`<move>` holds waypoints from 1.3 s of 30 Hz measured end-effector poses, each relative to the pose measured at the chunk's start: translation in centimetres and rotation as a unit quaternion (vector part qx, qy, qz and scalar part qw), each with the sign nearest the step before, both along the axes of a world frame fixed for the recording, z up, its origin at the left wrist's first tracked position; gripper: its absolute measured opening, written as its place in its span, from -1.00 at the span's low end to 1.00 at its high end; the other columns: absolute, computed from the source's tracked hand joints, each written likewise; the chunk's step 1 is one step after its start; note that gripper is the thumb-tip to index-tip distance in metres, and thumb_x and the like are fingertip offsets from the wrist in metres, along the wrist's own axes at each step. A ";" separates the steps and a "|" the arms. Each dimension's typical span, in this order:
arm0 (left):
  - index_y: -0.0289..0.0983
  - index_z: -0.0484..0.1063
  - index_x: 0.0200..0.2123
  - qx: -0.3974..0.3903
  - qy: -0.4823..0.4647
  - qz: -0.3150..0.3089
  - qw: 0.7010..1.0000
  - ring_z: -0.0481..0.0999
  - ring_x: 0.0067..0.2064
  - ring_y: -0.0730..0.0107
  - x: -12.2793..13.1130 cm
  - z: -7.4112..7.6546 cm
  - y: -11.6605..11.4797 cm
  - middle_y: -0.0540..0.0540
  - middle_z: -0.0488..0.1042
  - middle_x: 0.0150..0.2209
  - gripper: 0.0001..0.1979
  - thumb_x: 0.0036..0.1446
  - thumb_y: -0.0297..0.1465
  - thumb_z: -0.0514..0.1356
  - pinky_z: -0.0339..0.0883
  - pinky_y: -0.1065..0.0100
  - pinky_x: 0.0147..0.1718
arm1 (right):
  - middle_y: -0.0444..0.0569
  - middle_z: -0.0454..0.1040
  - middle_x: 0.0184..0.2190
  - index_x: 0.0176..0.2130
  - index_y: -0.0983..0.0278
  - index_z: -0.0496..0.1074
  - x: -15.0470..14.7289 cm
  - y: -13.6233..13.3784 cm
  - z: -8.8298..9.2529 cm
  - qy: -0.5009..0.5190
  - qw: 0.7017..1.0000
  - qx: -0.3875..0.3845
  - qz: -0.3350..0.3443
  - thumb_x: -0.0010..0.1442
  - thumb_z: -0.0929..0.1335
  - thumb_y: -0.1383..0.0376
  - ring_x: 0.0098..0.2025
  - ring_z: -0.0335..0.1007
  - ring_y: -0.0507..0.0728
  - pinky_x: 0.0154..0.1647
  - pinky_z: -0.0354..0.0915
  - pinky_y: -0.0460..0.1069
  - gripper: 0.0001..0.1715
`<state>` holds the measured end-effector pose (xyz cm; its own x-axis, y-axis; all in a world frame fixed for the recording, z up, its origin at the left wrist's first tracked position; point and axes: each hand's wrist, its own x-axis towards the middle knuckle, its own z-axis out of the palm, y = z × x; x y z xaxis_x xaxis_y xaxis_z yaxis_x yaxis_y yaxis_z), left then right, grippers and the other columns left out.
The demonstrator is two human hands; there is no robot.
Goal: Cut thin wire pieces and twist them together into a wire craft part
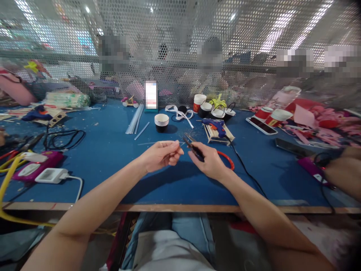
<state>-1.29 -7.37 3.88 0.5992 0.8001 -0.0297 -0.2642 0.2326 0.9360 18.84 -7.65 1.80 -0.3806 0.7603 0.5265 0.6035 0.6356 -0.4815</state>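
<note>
A blue work surface (pixel 113 150) runs to a perforated metal screen (pixel 180 37) at the far edge. A phone (pixel 151 95) stands upright against the screen at far centre, with clear glue sticks (pixel 135 118) to its left and a black paper cup (pixel 161 122) just nearer. A white ribbon (pixel 180 113) lies right of the cup. Further right, a blue glue gun (pixel 214 125) rests on a wooden stick frame (pixel 220 134). Far right are red paper cups (pixel 278 117), a flat phone (pixel 261 125) and pink paper scraps (pixel 324 120). Near left sit a white charger (pixel 52 175), a magenta power strip (pixel 36 165), a yellow cable (pixel 7 177) and a coiled black cable (pixel 66 137).
</note>
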 end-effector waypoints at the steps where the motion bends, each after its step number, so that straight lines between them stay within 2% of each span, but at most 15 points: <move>1: -0.35 0.39 -0.46 0.080 0.064 0.043 0.994 0.22 -0.59 0.62 -0.4 0.3 0.0 -0.01 0.30 -0.58 -0.67 0.11 -0.19 0.08 0.12 0.49 -0.60 | -0.03 0.44 -0.40 -0.19 0.29 0.32 -0.1 -0.1 0.3 0.022 0.999 -0.038 -0.015 0.16 0.24 0.22 -0.42 0.35 0.06 -0.38 0.26 -0.05 -0.76; 3: -0.32 0.43 -0.34 0.287 0.194 0.122 0.930 0.31 -0.52 0.56 -1.1 1.0 0.1 -0.06 0.39 -0.49 -0.71 0.16 -0.24 0.03 0.22 0.45 -0.52 | -0.04 0.43 -0.43 -0.21 0.31 0.33 -0.2 -0.3 0.8 0.053 0.993 -0.101 -0.026 0.19 0.22 0.17 -0.45 0.32 0.04 -0.41 0.24 -0.07 -0.72; 8: -0.33 0.42 -0.23 0.662 0.286 0.263 0.641 0.39 -0.22 0.38 -1.2 1.2 1.0 -0.18 0.43 -0.27 -0.81 0.09 -0.37 0.15 0.30 0.31 -0.22 | -0.07 0.41 -0.45 -0.21 0.31 0.34 -0.8 -0.8 1.0 0.062 0.986 -0.153 0.010 0.19 0.22 0.15 -0.47 0.29 0.02 -0.42 0.23 -0.08 -0.70; 10: -0.34 0.41 -0.31 0.707 0.272 0.261 0.598 0.38 -0.25 0.39 -0.7 0.5 1.5 -0.16 0.43 -0.32 -0.87 0.08 -0.39 0.16 0.31 0.33 -0.24 | -0.06 0.41 -0.42 -0.22 0.31 0.34 -1.1 -0.9 0.8 0.057 0.987 -0.147 0.021 0.18 0.22 0.16 -0.43 0.30 0.03 -0.40 0.23 -0.08 -0.71; 12: -0.33 0.39 -0.35 0.712 0.256 0.277 0.592 0.37 -0.29 0.44 -0.4 -0.1 1.8 -0.14 0.41 -0.35 -0.90 0.08 -0.40 0.15 0.32 0.37 -0.28 | -0.05 0.42 -0.40 -0.23 0.31 0.35 -1.3 -1.0 0.7 0.050 0.988 -0.142 0.023 0.19 0.22 0.16 -0.41 0.30 0.03 -0.40 0.22 -0.08 -0.72; 16: -0.31 0.41 -0.37 0.684 0.227 0.319 0.616 0.37 -0.32 0.47 0.0 -0.7 1.7 -0.10 0.39 -0.37 -0.91 0.05 -0.40 0.19 0.31 0.38 -0.30 | -0.05 0.43 -0.39 -0.23 0.31 0.35 -1.3 -1.0 0.6 0.040 0.990 -0.138 0.015 0.19 0.22 0.16 -0.42 0.30 0.03 -0.41 0.21 -0.08 -0.71; 18: -0.31 0.42 -0.41 0.643 0.210 0.323 0.663 0.36 -0.34 0.48 0.3 -0.7 1.5 -0.08 0.39 -0.41 -0.92 0.02 -0.40 0.21 0.29 0.39 -0.32 | -0.04 0.44 -0.39 -0.23 0.31 0.35 -1.2 -1.0 0.5 0.035 0.991 -0.132 0.009 0.19 0.22 0.16 -0.42 0.31 0.04 -0.41 0.21 -0.08 -0.71; 21: -0.32 0.38 -0.51 0.442 0.172 0.295 0.830 0.31 -0.46 0.54 0.8 -0.4 1.2 -0.02 0.36 -0.51 -0.84 -0.04 -0.35 0.25 0.22 0.43 -0.47 | -0.04 0.44 -0.40 -0.24 0.29 0.35 -1.0 -0.8 0.4 0.018 0.995 -0.098 -0.005 0.19 0.22 0.18 -0.42 0.33 0.05 -0.39 0.23 -0.06 -0.74; 24: -0.32 0.26 -0.60 0.122 0.071 0.166 0.976 0.20 -0.60 0.62 1.2 -0.2 1.0 0.07 0.23 -0.63 -0.71 -0.10 -0.29 0.28 0.10 0.49 -0.61 | 0.00 0.44 -0.37 -0.21 0.31 0.33 -0.9 -0.5 0.1 -0.007 1.000 -0.017 -0.021 0.14 0.25 0.24 -0.38 0.35 0.09 -0.34 0.24 -0.02 -0.77; 27: -0.32 0.20 -0.60 -0.027 -0.018 0.065 0.997 0.15 -0.63 0.68 1.3 -0.1 0.8 0.09 0.19 -0.63 -0.66 -0.15 -0.28 0.31 0.07 0.51 -0.63 | 0.04 0.45 -0.33 -0.17 0.32 0.32 -0.8 -0.3 0.1 -0.012 0.999 0.018 -0.026 0.10 0.27 0.27 -0.34 0.36 0.12 -0.29 0.24 -0.01 -0.74; 30: -0.33 0.29 -0.51 0.059 0.041 0.090 0.993 0.17 -0.61 0.65 1.1 -0.3 0.4 0.05 0.25 -0.59 -0.71 0.00 -0.21 0.19 0.12 0.50 -0.61 | -0.02 0.46 -0.39 -0.22 0.29 0.35 -0.7 -0.2 0.4 0.014 0.998 -0.050 -0.023 0.15 0.25 0.21 -0.39 0.35 0.08 -0.35 0.25 -0.04 -0.76; 32: -0.33 0.35 -0.40 0.245 0.150 0.165 0.944 0.26 -0.54 0.59 0.8 -0.6 0.1 -0.01 0.33 -0.54 -0.73 0.13 -0.22 0.06 0.21 0.47 -0.54 | -0.04 0.46 -0.42 -0.24 0.30 0.36 -0.6 -0.2 0.6 0.035 0.993 -0.107 -0.034 0.17 0.23 0.16 -0.43 0.35 0.06 -0.39 0.24 -0.05 -0.72; 35: -0.31 0.38 -0.28 0.563 0.266 0.275 0.733 0.37 -0.32 0.45 0.5 -0.9 -0.2 -0.12 0.40 -0.36 -0.83 0.17 -0.37 0.03 0.31 0.39 -0.30 | -0.05 0.46 -0.45 -0.25 0.31 0.37 -0.6 -0.1 0.7 0.036 0.988 -0.134 -0.064 0.16 0.23 0.13 -0.44 0.35 0.06 -0.41 0.22 -0.05 -0.69; 37: -0.35 0.35 -0.22 0.672 0.303 0.307 0.602 0.37 -0.19 0.36 0.5 -1.0 -0.1 -0.19 0.39 -0.28 -0.84 0.15 -0.44 0.05 0.30 0.32 -0.18 | -0.06 0.45 -0.46 -0.26 0.31 0.38 -0.7 -0.1 0.5 0.025 0.991 -0.116 -0.066 0.16 0.24 0.14 -0.44 0.34 0.06 -0.41 0.21 -0.05 -0.70; 39: -0.38 0.34 -0.22 0.704 0.338 0.319 0.537 0.37 -0.19 0.31 0.6 -1.0 0.2 -0.22 0.38 -0.29 -0.84 0.14 -0.45 0.05 0.31 0.30 -0.19 | -0.06 0.45 -0.45 -0.26 0.30 0.37 -0.9 -0.2 0.3 0.018 0.993 -0.102 -0.054 0.16 0.23 0.15 -0.43 0.35 0.06 -0.42 0.21 -0.05 -0.72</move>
<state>-0.69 -7.17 2.89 0.4224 0.3516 0.8355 0.6416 -0.7670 -0.0016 17.91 -7.83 2.13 -0.2744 0.8882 0.3685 0.6432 0.4544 -0.6163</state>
